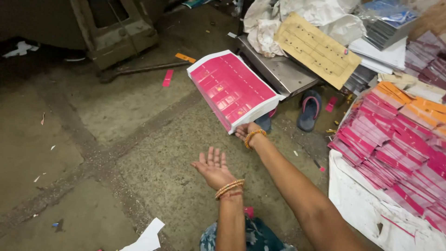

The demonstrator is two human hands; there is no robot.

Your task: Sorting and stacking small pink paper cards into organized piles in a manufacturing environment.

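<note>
A thick stack of pink printed sheets with white borders (232,88) is lifted off the floor and tilted, its far end near a metal tray. My right hand (246,131) is under the stack's near edge, palm up, holding it. My left hand (213,166) hovers lower and to the left, palm up, fingers apart, holding nothing. Both wrists wear orange bangles.
Many bundles of pink and orange printed cards (395,139) lie on a white sheet (367,209) at the right. A metal tray (278,69), a tan punched card (316,49), crumpled white paper and a sandal (309,109) sit behind. A metal machine base (116,32) stands far left.
</note>
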